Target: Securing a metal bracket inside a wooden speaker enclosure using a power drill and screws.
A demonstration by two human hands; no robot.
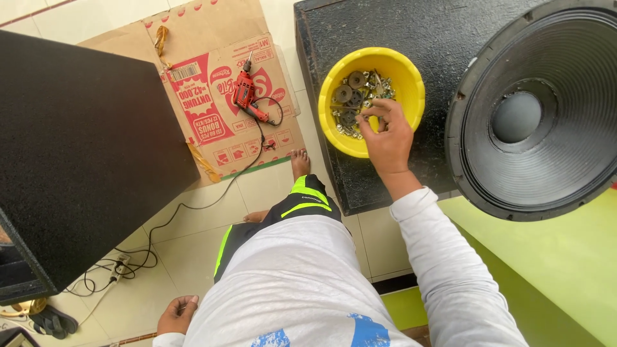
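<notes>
While the right hand [387, 136] is dipped into the yellow bowl [411, 87] at the black cabinet's [443, 38] near-left corner, fingers are pinched on small metal hardware [355, 96], likely for picking; left hand [177, 314] is rested half-curled and empty by the hip; red drill [245, 93] is left on cardboard [212, 38]

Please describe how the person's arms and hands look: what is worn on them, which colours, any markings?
Both hands are bare: no gloves, rings or watch visible. The right hand comes out of a long, loose, light grey sleeve ending at the wrist. At the left hand, only a small piece of similar pale cuff shows. The sleeves look plain.
</notes>
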